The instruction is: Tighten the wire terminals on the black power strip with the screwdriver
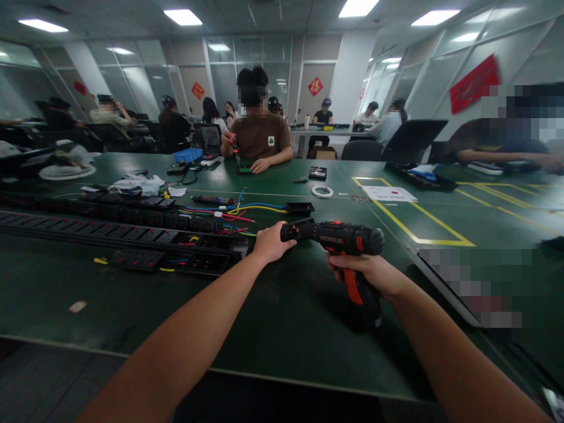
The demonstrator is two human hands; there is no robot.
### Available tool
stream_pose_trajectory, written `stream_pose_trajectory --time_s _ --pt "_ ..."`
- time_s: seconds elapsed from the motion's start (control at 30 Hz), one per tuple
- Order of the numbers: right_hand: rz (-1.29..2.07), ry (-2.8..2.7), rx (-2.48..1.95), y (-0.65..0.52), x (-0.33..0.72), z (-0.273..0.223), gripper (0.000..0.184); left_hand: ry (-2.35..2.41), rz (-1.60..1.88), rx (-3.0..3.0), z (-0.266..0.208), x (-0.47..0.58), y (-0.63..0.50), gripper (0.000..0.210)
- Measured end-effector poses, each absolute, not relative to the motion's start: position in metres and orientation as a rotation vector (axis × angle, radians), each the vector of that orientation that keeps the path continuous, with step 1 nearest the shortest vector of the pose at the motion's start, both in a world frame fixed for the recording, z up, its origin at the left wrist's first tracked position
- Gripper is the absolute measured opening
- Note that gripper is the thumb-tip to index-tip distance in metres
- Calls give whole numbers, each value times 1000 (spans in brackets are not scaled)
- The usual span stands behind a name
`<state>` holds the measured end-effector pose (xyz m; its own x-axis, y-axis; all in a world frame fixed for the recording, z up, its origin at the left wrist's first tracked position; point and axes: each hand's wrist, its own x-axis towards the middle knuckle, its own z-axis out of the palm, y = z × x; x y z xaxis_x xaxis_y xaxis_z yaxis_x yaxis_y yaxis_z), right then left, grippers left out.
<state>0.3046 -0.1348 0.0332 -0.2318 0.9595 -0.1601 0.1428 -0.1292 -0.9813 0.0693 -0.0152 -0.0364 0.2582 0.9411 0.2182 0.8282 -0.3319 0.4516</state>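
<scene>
Drill (348,238) is gripped at its handle by right hand (374,273); its chuck is pinched by left hand (269,242); power strips (145,235) lie unscrewed.

Black and orange cordless drill (348,247), held level above the green table

The drill's dark barrel lies roughly horizontal, its nose pointing toward the person's left, where the fingertips (286,232) of the left hand (269,242) close around the chuck end. Its body is black with orange trim on top and a printed label along the side; the rounded rear cap sits just past the right hand (372,271). The grip drops down and slightly toward the camera, with an orange strip on it, and the right fingers (337,273) wrap it just under the barrel, the black base jutting out below them.
</scene>
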Motion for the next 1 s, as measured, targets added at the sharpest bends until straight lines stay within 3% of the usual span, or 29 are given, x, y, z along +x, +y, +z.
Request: stream_pose_trajectory --time_s 1.0 --pt "1408 -1489 -1313 -132 308 31 38 1656 648 2301 -39 70 -14 65"
